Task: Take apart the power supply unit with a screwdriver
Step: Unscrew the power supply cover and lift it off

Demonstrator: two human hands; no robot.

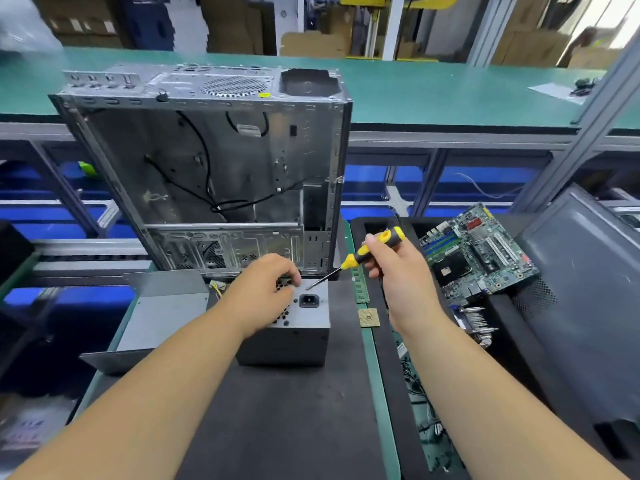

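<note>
On a dark mat (277, 420) at a green-edged workbench, we steady the power supply unit (294, 327), a grey metal box standing with its socket face up, directly in front of an emptied computer case (214, 161) that stands upright with its open side toward us. Our left hand (263, 289) lies over the unit's perforated top, fingers curled down onto the metal near its far edge, gripping nothing but the box itself. Our right hand (391, 268) is closed around the yellow-and-black handle of a screwdriver (356, 259), whose thin shaft slants down and to the left so that its tip meets the unit's top plate just above the black power socket (309, 300). Just beside the unit on the left sits a loose grey metal cover (162, 313), tilted on the bench edge. To the right, near the mat's border, lie a green memory stick (360, 285) and a small square processor chip (369, 317). Farther right, a black tray (505, 320) holds a green motherboard (481, 254) set at an angle, with a finned heatsink (476, 325) below it. A dark grey side panel (588, 299) leans at the far right.
</note>
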